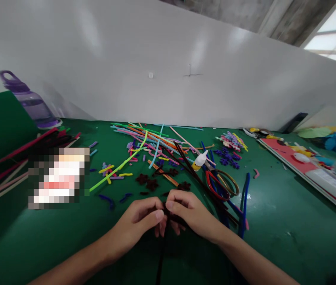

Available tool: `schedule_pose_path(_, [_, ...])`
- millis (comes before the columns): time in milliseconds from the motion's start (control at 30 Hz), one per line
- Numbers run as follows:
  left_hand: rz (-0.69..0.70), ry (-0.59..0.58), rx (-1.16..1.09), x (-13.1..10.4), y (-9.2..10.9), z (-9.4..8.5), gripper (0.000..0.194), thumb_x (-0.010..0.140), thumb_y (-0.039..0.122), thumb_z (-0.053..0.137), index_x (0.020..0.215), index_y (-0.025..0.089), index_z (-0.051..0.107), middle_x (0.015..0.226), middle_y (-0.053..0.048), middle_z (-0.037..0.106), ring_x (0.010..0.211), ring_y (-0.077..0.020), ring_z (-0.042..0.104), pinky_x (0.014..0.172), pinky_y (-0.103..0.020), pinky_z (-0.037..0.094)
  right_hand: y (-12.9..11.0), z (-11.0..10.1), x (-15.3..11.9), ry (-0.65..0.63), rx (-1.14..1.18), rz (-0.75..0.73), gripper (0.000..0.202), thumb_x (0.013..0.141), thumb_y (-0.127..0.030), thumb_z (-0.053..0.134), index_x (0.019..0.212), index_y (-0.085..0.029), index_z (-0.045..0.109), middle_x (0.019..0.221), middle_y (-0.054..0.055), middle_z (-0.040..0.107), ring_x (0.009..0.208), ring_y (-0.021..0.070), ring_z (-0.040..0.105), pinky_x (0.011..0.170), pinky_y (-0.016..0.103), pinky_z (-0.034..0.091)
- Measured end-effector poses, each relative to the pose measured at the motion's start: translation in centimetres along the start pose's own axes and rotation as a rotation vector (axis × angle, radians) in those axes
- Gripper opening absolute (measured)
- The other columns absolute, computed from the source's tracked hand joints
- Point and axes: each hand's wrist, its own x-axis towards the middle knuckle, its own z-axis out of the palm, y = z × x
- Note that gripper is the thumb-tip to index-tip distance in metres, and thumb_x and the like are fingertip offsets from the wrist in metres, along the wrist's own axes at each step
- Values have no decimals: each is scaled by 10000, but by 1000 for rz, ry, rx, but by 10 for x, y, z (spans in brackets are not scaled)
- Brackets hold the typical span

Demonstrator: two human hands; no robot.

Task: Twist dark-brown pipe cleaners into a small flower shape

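Note:
My left hand [144, 217] and my right hand [186, 209] meet low in the middle of the head view. Thumbs and fingers of both are pinched on a dark brown pipe cleaner [161, 253], whose tail hangs down toward the bottom edge. Its upper part is mostly covered by my fingers. Just beyond the hands lie several dark brown pipe-cleaner flowers [151, 184]. Scissors [217, 184] with red and tan handles rest to the right of them, touching a white glue bottle [200, 160] with a yellow label.
Loose coloured pipe cleaners [153, 138] spread across the green table. Blue flower pieces [228, 157] and a pastel bundle [232, 141] sit at the back right. A purple water bottle [37, 105] stands at the left; a red-and-white board [307, 170] lies at the right. A white panel [120, 71] rises behind.

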Motion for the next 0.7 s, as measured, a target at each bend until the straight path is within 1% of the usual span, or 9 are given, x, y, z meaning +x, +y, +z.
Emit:
schedule_pose_path(100, [-38, 19, 78, 1, -1, 1, 345, 824, 459, 594, 676, 158, 511, 608, 15, 575, 584, -116, 537, 588, -220, 421, -1, 2, -1, 28, -114, -34, 281, 914, -373, 496, 729, -162, 484, 509, -55, 495, 440, 61, 461, 426, 162, 307])
schedule_pose_path(200, [-23, 43, 135, 2, -1, 2, 334, 838, 433, 575, 655, 161, 512, 593, 20, 566, 590, -116, 539, 592, -217, 420, -2, 1, -2, 23, -262, -80, 310, 930, -325, 464, 666, -163, 461, 502, -53, 480, 464, 61, 452, 461, 168, 313])
schedule_pose_path(333, [1, 47, 168, 2, 0, 3, 309, 845, 398, 567, 656, 159, 515, 595, 20, 573, 583, -114, 546, 588, -215, 423, -2, -2, -1, -14, -393, -135, 405, 950, -354, 414, 595, -162, 444, 473, -47, 454, 460, 62, 420, 477, 180, 307])
schedule_pose_path(400, [19, 53, 203, 1, 1, 4, 298, 851, 385, 561, 661, 158, 517, 600, 18, 582, 591, -116, 553, 593, -215, 427, -2, -3, -1, -20, -413, -140, 415, 952, -371, 401, 596, -164, 448, 476, -46, 456, 452, 65, 420, 473, 185, 306])
schedule_pose_path(500, [49, 77, 263, 0, 3, 6, 272, 868, 349, 541, 677, 156, 529, 610, 18, 586, 601, -116, 558, 605, -218, 437, -2, -5, 0, -4, -466, -154, 394, 954, -352, 380, 607, -172, 429, 491, -46, 452, 442, 67, 411, 471, 195, 298])
schedule_pose_path(567, [65, 90, 280, 0, 3, 7, 264, 876, 335, 531, 686, 152, 534, 617, 18, 581, 600, -116, 559, 609, -222, 445, -3, -6, 0, 44, -591, -217, 393, 952, -340, 378, 596, -174, 408, 501, -46, 423, 462, 69, 388, 488, 206, 277])
schedule_pose_path(633, [74, 95, 289, 0, 2, 8, 266, 882, 335, 523, 693, 149, 535, 627, 17, 576, 597, -116, 562, 606, -226, 449, -4, -7, 0, 97, -779, -325, 378, 940, -302, 390, 584, -174, 387, 522, -45, 386, 501, 76, 361, 513, 222, 251])
schedule_pose_path(700, [81, 89, 316, 0, 0, 9, 275, 882, 351, 519, 697, 149, 536, 630, 13, 580, 582, -115, 557, 583, -224, 442, -5, -8, 1, 122, -922, -404, 348, 931, -275, 393, 597, -176, 388, 547, -44, 379, 523, 80, 358, 535, 231, 243])
